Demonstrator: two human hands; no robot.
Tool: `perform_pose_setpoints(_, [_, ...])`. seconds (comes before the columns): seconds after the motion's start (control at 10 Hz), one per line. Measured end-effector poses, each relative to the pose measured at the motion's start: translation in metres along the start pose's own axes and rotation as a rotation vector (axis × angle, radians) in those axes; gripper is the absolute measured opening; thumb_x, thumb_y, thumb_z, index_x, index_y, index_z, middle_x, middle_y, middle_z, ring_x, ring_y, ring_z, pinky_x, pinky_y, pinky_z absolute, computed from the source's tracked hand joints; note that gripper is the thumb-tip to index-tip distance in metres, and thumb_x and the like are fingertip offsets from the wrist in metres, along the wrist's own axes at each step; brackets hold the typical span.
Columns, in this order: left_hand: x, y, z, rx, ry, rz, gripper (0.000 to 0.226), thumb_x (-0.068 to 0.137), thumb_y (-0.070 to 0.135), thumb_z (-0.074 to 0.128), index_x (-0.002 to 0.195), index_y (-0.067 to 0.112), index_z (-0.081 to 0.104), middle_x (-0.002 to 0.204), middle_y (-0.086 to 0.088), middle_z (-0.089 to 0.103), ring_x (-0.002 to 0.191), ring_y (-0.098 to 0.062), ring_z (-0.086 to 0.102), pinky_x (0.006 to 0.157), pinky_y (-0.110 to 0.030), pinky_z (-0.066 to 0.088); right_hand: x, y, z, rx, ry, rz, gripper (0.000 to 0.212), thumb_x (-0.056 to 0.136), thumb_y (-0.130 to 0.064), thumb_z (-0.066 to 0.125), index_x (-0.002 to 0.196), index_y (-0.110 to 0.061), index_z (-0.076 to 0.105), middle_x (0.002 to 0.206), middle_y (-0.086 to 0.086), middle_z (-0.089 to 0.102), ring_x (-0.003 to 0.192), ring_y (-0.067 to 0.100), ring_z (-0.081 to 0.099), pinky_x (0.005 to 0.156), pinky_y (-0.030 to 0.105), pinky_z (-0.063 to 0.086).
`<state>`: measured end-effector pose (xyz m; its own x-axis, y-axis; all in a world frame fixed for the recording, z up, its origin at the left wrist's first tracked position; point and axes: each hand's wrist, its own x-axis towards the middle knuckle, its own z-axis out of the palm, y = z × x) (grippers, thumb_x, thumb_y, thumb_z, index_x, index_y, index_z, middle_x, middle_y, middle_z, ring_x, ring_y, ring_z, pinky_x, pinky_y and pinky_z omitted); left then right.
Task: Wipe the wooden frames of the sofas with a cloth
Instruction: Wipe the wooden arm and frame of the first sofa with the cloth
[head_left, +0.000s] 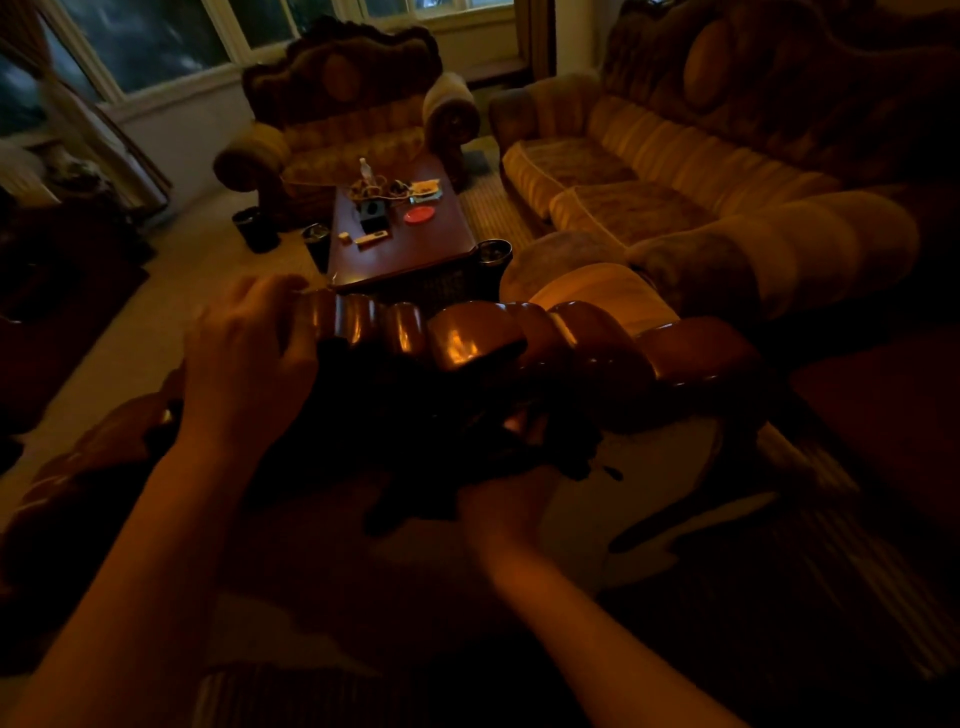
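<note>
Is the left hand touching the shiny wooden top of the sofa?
Touching. The head view shows the left hand with its fingers curled over the end of the carved wooden frame, no gap between them.

A single head-worn view looks forward and steeply down from behind a carved wooden frame (483, 338), close above the left hand (244, 364) and right hand (498, 509). Beyond the hands, farther off, stands a coffee table (415, 249) between sofas.
</note>
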<state>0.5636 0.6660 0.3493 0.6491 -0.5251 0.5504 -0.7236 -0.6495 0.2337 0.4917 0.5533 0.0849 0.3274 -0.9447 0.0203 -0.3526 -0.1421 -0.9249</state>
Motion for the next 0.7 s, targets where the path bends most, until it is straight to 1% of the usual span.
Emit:
perform_pose_setpoints(0.1, [0.013,-0.025,0.024,0.026,0.016,-0.084,0.035,0.098,0.027,0.039,0.119,0.006,0.056,0.121,-0.019,0.054,0.109,-0.033,0.050,0.090,-0.042,0.037,-0.002,-0.065,-0.068,0.149,-0.038,0.030,0.063,0.088,-0.012,0.061,0.144,-0.016,0.032,0.140,0.000,0.040,0.127,0.019,0.043,0.101,0.016,0.037])
perform_pose_setpoints(0.2, [0.018,-0.019,0.014,-0.138,-0.001,-0.175,0.031,0.101,0.025,0.036,0.107,0.006,0.060,0.099,-0.008,0.053,0.087,-0.018,0.046,0.071,-0.026,0.030,-0.014,-0.105,-0.059,0.066,0.200,-0.165,0.047,0.097,-0.026,0.041,0.140,-0.009,0.037,0.144,0.023,0.036,0.133,0.039,0.033,0.107,0.053,0.029])
perform_pose_setpoints(0.3, [0.042,-0.036,-0.001,-0.420,-0.098,-0.399,0.030,0.099,0.027,0.037,0.085,0.015,0.061,0.084,-0.003,0.059,0.081,-0.018,0.057,0.068,-0.020,0.044,-0.029,-0.143,-0.016,-0.181,0.174,-0.586,0.054,0.102,-0.044,0.018,0.131,-0.011,0.048,0.139,0.011,0.047,0.132,0.028,0.038,0.105,0.068,0.020])
perform_pose_setpoints(0.4, [0.062,-0.046,-0.006,-0.515,-0.212,-0.553,0.032,0.098,0.023,0.037,0.087,0.008,0.063,0.102,-0.019,0.063,0.086,-0.026,0.059,0.066,-0.026,0.042,-0.031,-0.168,-0.005,-0.167,0.231,-0.604,0.038,0.092,-0.031,0.053,0.122,-0.008,0.056,0.131,0.007,0.057,0.124,0.020,0.042,0.105,0.058,0.031])
perform_pose_setpoints(0.5, [0.060,-0.049,0.003,-0.435,-0.392,-0.580,0.037,0.103,0.033,0.032,0.082,0.011,0.053,0.083,-0.009,0.054,0.072,-0.017,0.050,0.060,-0.025,0.035,-0.022,-0.159,-0.009,-0.098,0.149,-0.778,0.038,0.094,-0.022,0.044,0.129,-0.005,0.046,0.136,0.012,0.049,0.121,0.019,0.039,0.103,0.031,0.043])
perform_pose_setpoints(0.6, [0.061,-0.061,0.008,-0.427,-0.409,-0.556,0.044,0.102,0.041,0.026,0.075,0.017,0.051,0.078,-0.008,0.054,0.073,-0.019,0.050,0.080,-0.036,0.039,-0.010,-0.149,-0.024,-0.014,0.093,-0.748,0.043,0.101,-0.036,0.025,0.134,-0.016,0.044,0.133,0.015,0.053,0.126,0.017,0.042,0.110,0.022,0.023])
perform_pose_setpoints(0.7, [0.060,-0.064,0.010,-0.457,-0.408,-0.546,0.048,0.102,0.044,0.021,0.081,0.014,0.052,0.088,-0.011,0.057,0.084,-0.023,0.055,0.087,-0.038,0.040,-0.011,-0.152,-0.030,0.195,-0.091,-0.628,0.043,0.092,-0.050,0.029,0.131,-0.035,0.037,0.142,0.005,0.046,0.131,0.015,0.042,0.110,0.037,0.036])
